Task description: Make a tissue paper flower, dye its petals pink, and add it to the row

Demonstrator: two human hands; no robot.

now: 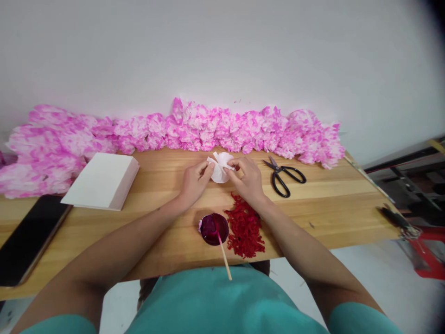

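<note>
A small round of white paper point(219, 175), slit and gathered at its middle, is held between both hands just above the wooden table point(167, 178). My left hand point(196, 182) pinches its left part with thumb and fingers. On the other side, my right hand point(247, 178) grips the right part the same way. Below them stands a small dish of dark purple-magenta liquid point(209, 230), with a thin wooden stick point(225, 260) leaning out of it. Beside the dish lies a heap of short red yarn pieces point(245, 229), partly under my right wrist.
Black-handled scissors point(278, 174) lie half open to the right. A thick stack of white paper point(100, 181) and a black phone point(31, 241) are at the left. Pink-and-white paper flowers point(222, 127) line the wall. Another black-handled tool point(396, 218) sits at the right edge.
</note>
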